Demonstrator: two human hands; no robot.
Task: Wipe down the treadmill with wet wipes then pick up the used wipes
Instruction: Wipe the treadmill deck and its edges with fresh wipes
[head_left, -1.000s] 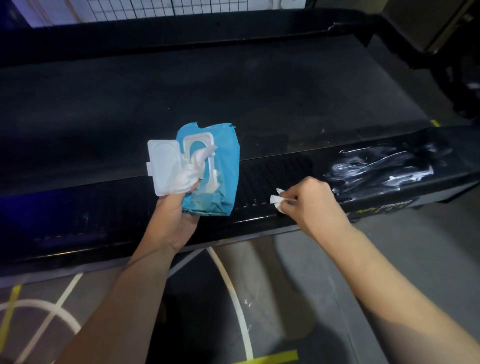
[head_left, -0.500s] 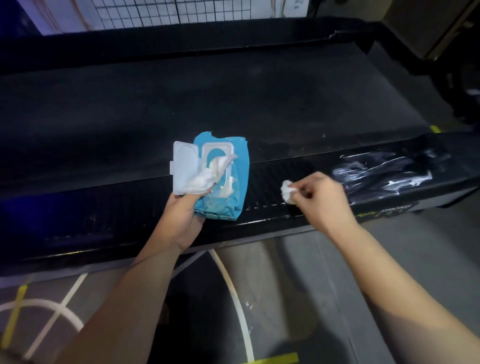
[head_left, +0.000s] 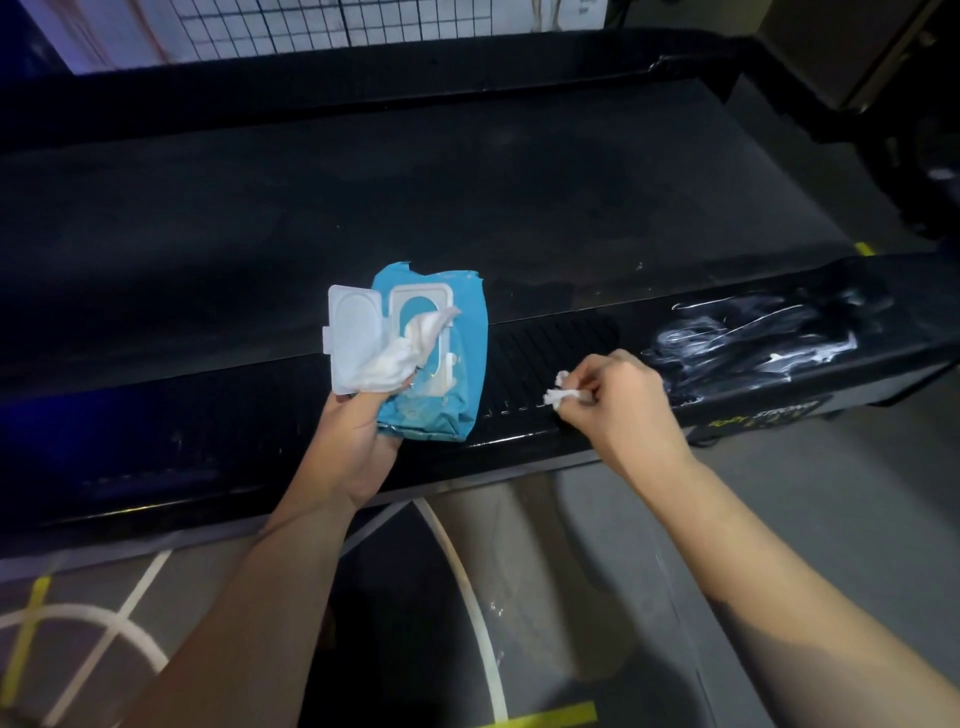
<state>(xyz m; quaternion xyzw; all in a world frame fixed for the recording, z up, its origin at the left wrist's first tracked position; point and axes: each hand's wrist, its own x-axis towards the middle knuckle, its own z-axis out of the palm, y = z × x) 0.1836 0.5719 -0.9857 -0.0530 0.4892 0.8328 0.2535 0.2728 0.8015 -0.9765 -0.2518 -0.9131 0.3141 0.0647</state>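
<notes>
Left hand (head_left: 358, 441) grips the blue wipes pack (head_left: 441, 374) upright, lid open leftward, a wipe (head_left: 395, 358) trailing out. Right hand (head_left: 618, 410) pinches a crumpled wipe (head_left: 558, 392) against the ribbed treadmill rail (head_left: 561, 338); open belt (head_left: 415, 197) lies beyond.

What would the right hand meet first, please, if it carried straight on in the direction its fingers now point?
The right hand points left along the ribbed side rail. Holding a small wad of wipe, it would probably meet the blue wipes pack in the left hand first, though depth is uncertain.
</notes>
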